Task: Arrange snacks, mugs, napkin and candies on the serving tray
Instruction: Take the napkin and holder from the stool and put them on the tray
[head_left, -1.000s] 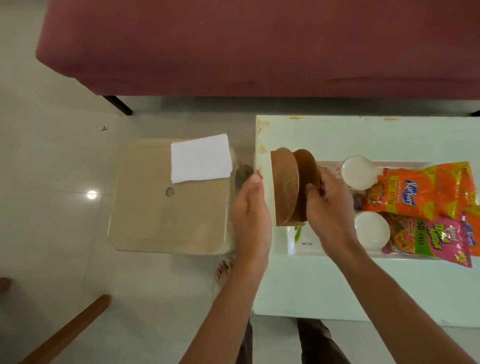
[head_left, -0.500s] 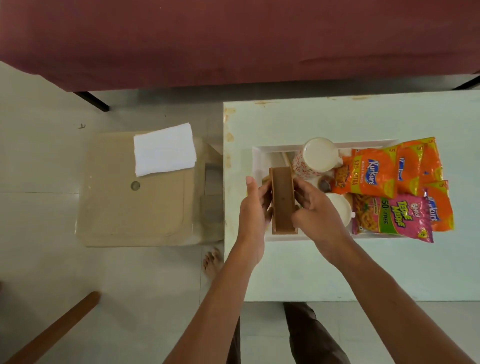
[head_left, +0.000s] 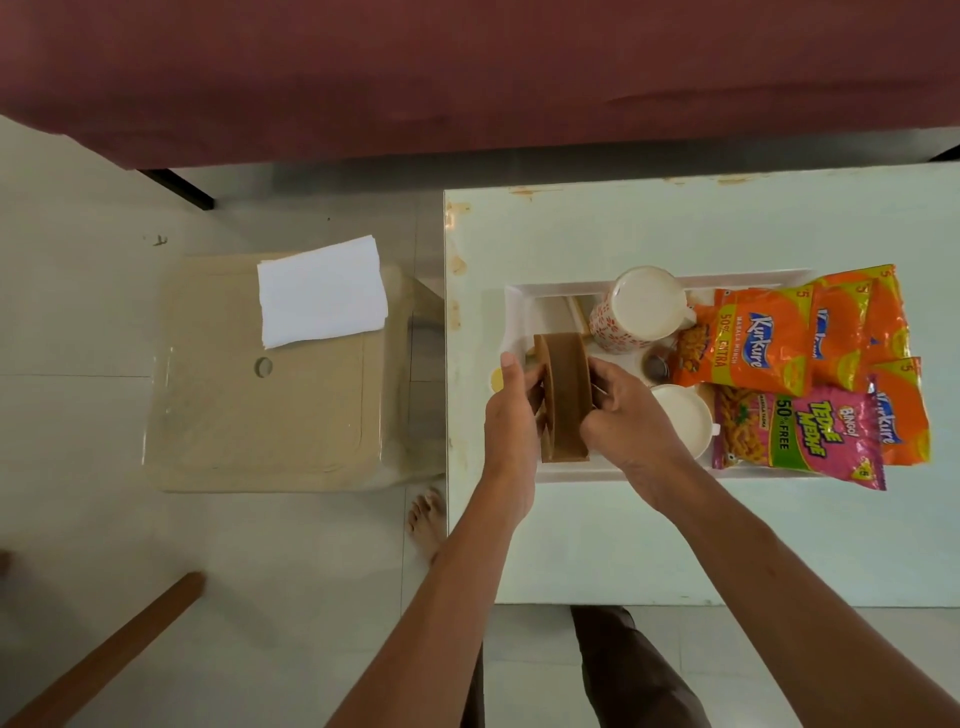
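I have both hands on the brown wooden napkin holder (head_left: 565, 397), my left hand (head_left: 511, 415) pressed flat against its left face and my right hand (head_left: 626, 415) curled round its right side, fingers closed on it. It stands on edge over the left end of the white rectangular serving tray (head_left: 511, 306), its long axis running from the tray's near edge toward the far edge, its narrow top edge up; whether its base has touched down I cannot tell. Already on the tray are two white mugs (head_left: 644, 306), one by the far edge, one near the front, and the orange and pink snack packets (head_left: 769, 343) crowding the right end. I judge the job well along. The folded white paper napkin (head_left: 322, 291) lies on the beige plastic stool (head_left: 260, 415), well apart from the tray, and looks like the next thing to fetch; candies I cannot make out clearly.
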